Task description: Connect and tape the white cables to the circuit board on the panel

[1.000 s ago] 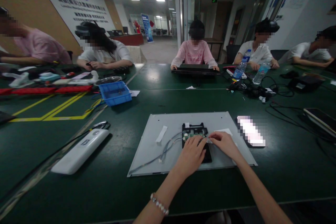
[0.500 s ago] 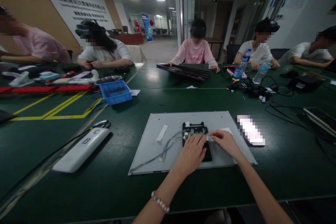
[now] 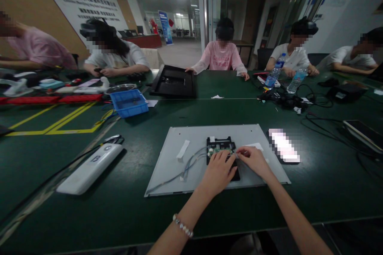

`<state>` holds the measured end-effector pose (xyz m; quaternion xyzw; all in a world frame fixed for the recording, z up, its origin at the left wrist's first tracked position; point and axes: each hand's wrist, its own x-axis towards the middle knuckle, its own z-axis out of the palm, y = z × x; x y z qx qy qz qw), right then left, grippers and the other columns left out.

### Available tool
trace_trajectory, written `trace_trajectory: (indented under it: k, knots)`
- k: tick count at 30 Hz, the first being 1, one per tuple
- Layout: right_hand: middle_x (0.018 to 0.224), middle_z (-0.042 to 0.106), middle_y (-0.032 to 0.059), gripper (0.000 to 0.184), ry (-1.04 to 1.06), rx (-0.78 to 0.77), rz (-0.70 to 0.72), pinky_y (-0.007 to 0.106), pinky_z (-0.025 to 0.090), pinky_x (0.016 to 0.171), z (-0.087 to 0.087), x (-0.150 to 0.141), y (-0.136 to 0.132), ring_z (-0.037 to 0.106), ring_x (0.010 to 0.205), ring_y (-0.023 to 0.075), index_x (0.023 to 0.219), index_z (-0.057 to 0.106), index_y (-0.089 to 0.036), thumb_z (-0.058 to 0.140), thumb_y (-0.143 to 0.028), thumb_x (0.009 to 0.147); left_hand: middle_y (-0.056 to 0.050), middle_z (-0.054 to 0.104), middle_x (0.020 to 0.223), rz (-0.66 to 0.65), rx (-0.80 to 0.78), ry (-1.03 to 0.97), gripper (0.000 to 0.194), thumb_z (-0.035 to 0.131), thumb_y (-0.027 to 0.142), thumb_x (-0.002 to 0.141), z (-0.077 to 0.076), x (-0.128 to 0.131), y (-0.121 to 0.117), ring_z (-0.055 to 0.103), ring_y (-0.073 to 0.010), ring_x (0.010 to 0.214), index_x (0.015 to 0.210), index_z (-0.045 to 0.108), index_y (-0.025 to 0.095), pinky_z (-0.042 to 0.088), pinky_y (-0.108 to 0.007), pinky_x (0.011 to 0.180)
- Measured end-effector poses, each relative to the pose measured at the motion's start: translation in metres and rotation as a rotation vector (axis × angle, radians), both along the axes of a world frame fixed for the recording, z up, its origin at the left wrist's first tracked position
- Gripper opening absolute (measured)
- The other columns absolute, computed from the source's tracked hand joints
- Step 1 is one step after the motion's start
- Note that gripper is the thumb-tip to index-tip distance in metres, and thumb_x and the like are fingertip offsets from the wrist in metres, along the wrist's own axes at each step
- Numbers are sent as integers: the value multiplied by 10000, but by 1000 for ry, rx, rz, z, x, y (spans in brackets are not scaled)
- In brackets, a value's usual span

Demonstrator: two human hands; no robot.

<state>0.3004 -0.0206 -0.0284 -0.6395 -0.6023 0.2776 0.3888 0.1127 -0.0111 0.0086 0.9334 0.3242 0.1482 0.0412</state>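
A flat grey-white panel (image 3: 254, 171) lies on the green table in front of me. Near its middle is a black frame (image 3: 220, 143) carrying a green circuit board (image 3: 218, 150). My left hand (image 3: 219, 171) rests palm down over the frame and board, fingers stretched out, hiding much of both. Thumb and fingers of my right hand (image 3: 251, 160) pinch a small pale strip at the board's right edge; its exact kind is unclear. Thin grey wires (image 3: 191, 163) run from the board to the panel's lower left. A white tape strip (image 3: 183, 150) lies on the panel.
A phone (image 3: 284, 146) lies right of the panel, a white power bank (image 3: 91, 168) to the left. Farther off are a blue basket (image 3: 128, 104), two water bottles (image 3: 296, 79) and tangled black cables (image 3: 287, 99). Across the table, a person holds a black panel-like casing (image 3: 175, 81).
The person opposite has swung the black casing to my left and tilted it up. My hands have barely moved; the right fingers have closed in slightly at the board's edge.
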Motion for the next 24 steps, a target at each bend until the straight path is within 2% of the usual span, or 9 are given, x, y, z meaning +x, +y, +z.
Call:
trace_trajectory:
  k: [6,9,12,15,17,19,21,24]
  knots:
    - [914,662,45,190,-18,74,14,284,490,703,3,0,-5,607,709,152,873,678,-193,543,-258,755,-80,497,1207,1,-5,-1,358,495,268,875,2,3,-3,466,-235,1130,1222,432,208,374,-408,964]
    - [959,646,52,205,-12,97,16,286,487,710,6,1,-8,599,729,151,908,667,-191,525,-245,770,-85,471,1266,7,3,-61,398,486,231,873,12,-5,0,450,-231,1166,1263,408,210,367,-405,988]
    - [954,644,47,208,-42,104,-6,298,477,716,8,1,-11,587,724,154,917,665,-202,513,-248,782,-82,484,1259,90,6,-147,344,417,186,890,29,-30,20,468,-226,1147,1231,452,206,387,-401,976]
    - [948,646,43,210,-80,132,-18,298,464,715,9,0,-13,589,737,159,919,660,-208,489,-247,803,-85,517,1193,247,-22,-228,348,426,151,858,40,-68,57,521,-211,1066,1199,491,176,410,-377,957]
    - [949,648,39,212,-111,154,-14,296,458,714,9,-2,-13,594,759,164,913,656,-212,471,-233,811,-89,512,1185,334,-52,-241,372,468,141,809,39,-92,84,569,-193,957,1177,515,168,443,-348,906]
    - [936,652,36,217,-152,167,-2,298,454,716,7,-3,-14,595,772,169,905,655,-215,458,-218,815,-85,510,1185,337,-145,-200,416,498,130,756,30,-111,104,590,-166,839,1168,532,171,471,-317,835]
    - [919,653,36,222,-185,174,9,300,454,712,5,-4,-14,594,773,171,903,655,-214,452,-208,813,-77,538,1138,283,-257,-135,437,512,114,711,18,-121,117,591,-145,769,1140,562,174,474,-286,784]
    - [899,653,37,220,-201,184,8,300,456,701,4,-5,-14,592,758,170,893,653,-207,448,-204,813,-58,604,963,291,-331,-127,345,515,105,675,4,-126,126,580,-138,699,990,639,169,458,-257,716]
